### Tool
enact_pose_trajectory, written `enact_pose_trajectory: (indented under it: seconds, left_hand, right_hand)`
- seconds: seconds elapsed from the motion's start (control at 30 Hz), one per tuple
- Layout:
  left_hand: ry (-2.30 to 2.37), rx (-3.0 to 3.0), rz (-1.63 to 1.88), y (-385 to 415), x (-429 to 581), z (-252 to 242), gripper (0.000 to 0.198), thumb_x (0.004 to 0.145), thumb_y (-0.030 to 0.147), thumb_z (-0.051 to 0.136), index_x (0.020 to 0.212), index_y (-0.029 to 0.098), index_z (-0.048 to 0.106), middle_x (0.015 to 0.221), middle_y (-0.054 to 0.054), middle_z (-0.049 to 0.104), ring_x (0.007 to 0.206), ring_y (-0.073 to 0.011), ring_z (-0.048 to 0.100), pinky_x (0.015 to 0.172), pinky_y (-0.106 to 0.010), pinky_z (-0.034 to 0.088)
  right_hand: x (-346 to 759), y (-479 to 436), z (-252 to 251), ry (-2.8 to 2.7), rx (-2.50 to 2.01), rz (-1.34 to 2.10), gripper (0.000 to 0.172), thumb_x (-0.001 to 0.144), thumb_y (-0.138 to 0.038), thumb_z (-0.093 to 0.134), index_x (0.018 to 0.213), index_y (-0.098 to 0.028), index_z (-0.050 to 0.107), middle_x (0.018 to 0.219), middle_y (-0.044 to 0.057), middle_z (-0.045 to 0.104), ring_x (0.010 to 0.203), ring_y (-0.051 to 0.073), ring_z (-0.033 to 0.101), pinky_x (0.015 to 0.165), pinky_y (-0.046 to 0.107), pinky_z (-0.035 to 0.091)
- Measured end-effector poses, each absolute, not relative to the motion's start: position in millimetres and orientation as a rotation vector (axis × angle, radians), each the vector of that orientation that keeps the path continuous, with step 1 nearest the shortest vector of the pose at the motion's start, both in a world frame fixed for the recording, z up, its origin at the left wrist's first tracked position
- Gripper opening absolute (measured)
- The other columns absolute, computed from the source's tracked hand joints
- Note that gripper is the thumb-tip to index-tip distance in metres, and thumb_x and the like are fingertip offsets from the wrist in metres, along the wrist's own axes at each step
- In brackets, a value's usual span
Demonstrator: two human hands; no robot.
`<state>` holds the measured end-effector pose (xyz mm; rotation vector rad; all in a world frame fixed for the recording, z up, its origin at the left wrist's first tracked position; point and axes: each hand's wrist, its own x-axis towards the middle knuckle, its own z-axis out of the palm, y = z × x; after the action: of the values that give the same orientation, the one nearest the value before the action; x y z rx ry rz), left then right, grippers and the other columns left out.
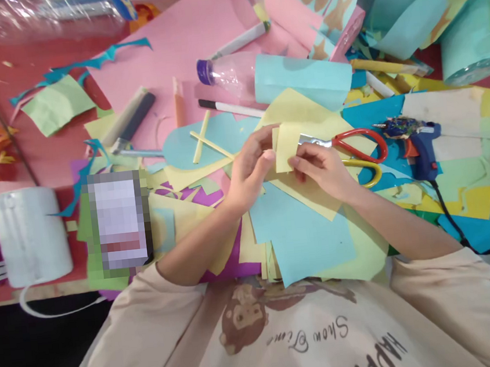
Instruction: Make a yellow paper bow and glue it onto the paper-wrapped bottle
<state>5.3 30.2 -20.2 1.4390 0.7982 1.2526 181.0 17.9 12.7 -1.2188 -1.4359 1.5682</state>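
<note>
A small pale yellow paper piece point(284, 153) is held upright between my two hands, looking folded or curled at its left edge. My left hand point(250, 168) grips that left edge, its fingers partly behind the paper and the thumb in front. At the lower right corner, my right hand point(324, 169) pinches the paper with thumb and fingertips. Beside and partly behind the right hand lie scissors with one red handle point(384, 144) and one yellow handle; their blades are mostly hidden. Beneath is a larger yellow sheet point(317, 202), over a light blue sheet point(308, 241).
A blue glue gun point(423, 147) with a black cord lies at right. Beyond the hands is a plastic bottle wrapped in blue paper point(304, 78). A marker point(230, 108), a cutter knife point(137, 119), a blurred phone point(120, 220) and a white device point(31, 235) lie among scraps.
</note>
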Motion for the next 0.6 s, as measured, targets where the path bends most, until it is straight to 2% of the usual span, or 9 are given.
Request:
enact_pose_trajectory:
  seconds: [0.1,0.17,0.37,0.5,0.6]
  left_hand:
    - [0.847,1.424,1.325,32,4,-23,0.029,0.093,0.037,0.058,0.121,0.030,0.059,0.083,0.001,0.066,0.068,-0.0090,0.064,0.062,-0.022,0.054]
    - [0.872,1.426,1.336,32,5,-23,0.029,0.091,0.032,0.062,0.119,0.030,0.058,0.076,0.004,0.062,0.060,-0.0060,0.059,0.057,-0.018,0.052]
    - [0.862,1.462,1.386,31,6,-26,0.022,0.089,0.030,0.065,0.110,0.029,0.055,0.076,0.006,0.057,0.059,-0.0029,0.057,0.055,-0.014,0.049]
    - [0.949,1.476,1.405,31,4,-27,0.015,0.088,0.035,0.065,0.095,0.025,0.057,0.083,0.003,0.057,0.062,-0.0041,0.058,0.057,-0.017,0.050]
    - [1.038,1.467,1.334,29,4,-24,0.016,0.089,0.038,0.062,0.088,0.023,0.058,0.080,0.002,0.059,0.063,-0.0059,0.058,0.060,-0.019,0.051]
  right_hand:
    - [181,18,13,-1.368,-1.216,1.566,0.039,0.082,-0.053,0.067,0.069,-0.019,0.053,0.062,-0.004,0.056,0.050,0.008,0.055,0.051,0.023,0.045]
    - [180,18,11,-1.341,-1.226,1.561,0.040,0.080,-0.055,0.068,0.070,-0.019,0.053,0.062,-0.004,0.056,0.049,0.008,0.056,0.050,0.023,0.046]
    - [179,17,4,-1.338,-1.199,1.508,0.037,0.082,-0.054,0.066,0.077,-0.020,0.053,0.065,-0.005,0.055,0.048,0.007,0.056,0.050,0.022,0.049]
    - [179,15,1,-1.308,-1.167,1.450,0.035,0.082,-0.050,0.068,0.097,-0.024,0.050,0.078,-0.006,0.058,0.050,0.006,0.059,0.052,0.022,0.051]
    - [180,13,-1,-1.349,-1.146,1.440,0.029,0.086,-0.045,0.066,0.096,-0.024,0.050,0.090,-0.003,0.060,0.055,0.006,0.061,0.057,0.023,0.054]
